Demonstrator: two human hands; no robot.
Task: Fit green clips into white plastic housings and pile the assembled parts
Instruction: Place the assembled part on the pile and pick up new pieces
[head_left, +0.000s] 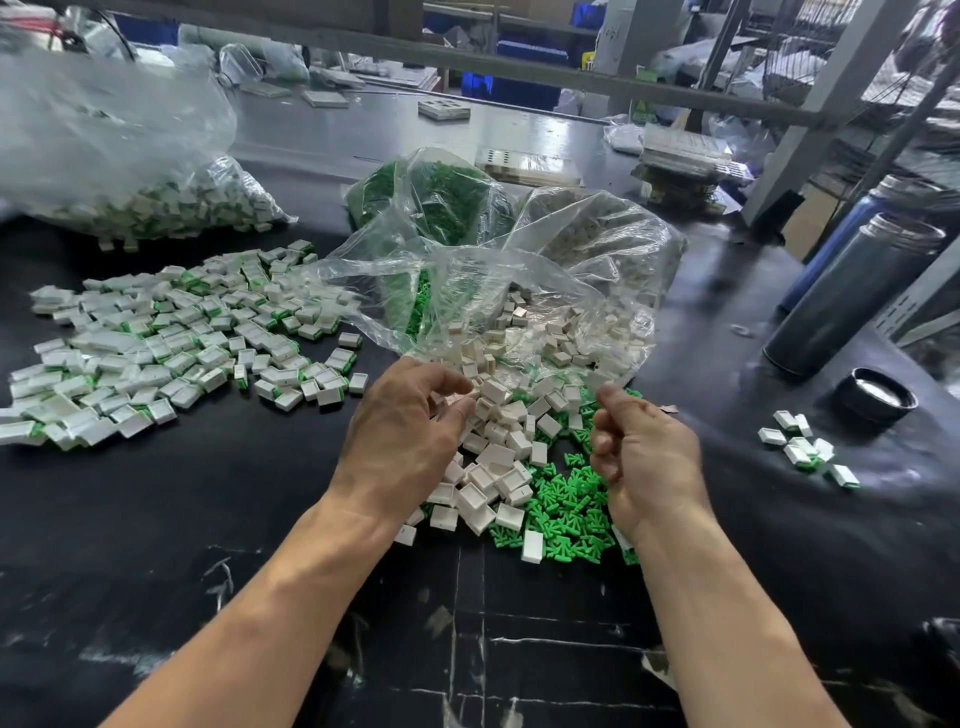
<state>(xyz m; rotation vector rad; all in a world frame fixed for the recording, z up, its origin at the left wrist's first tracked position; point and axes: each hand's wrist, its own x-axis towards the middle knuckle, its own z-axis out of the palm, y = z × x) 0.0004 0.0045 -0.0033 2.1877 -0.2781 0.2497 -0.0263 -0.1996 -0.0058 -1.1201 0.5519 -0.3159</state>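
Head view: a black desk (208, 493) scuffed with white marks carries the work. At the centre lies a heap of white housings (493, 457), with loose green clips (566, 499) spread at its 4 o'clock side, the two kinds touching and mixed along the border. Both piles spill from clear bags: the housing bag (597, 270) lies open at 12 o'clock of the heap, the clip bag (431, 197) behind it at 11 o'clock.

The left hand (405, 431) rests at the heap's 9 o'clock edge, back up, fingers loosely curled with tips among the housings; whether it has hold of one I cannot tell. The right hand (644, 462) hangs over the clips at 3 o'clock, fingers curled inward, thumb up; anything pinched inside is hidden.

The assembled parts (171, 343), white with green showing, lie in a broad pile at 9 to 10 o'clock, well apart from the hands. A bag of finished parts (130, 156) sits beyond at 10 o'clock. A small group of parts (805, 447) lies at 3 o'clock, near a black cap (878, 397) and two flasks (852, 291).
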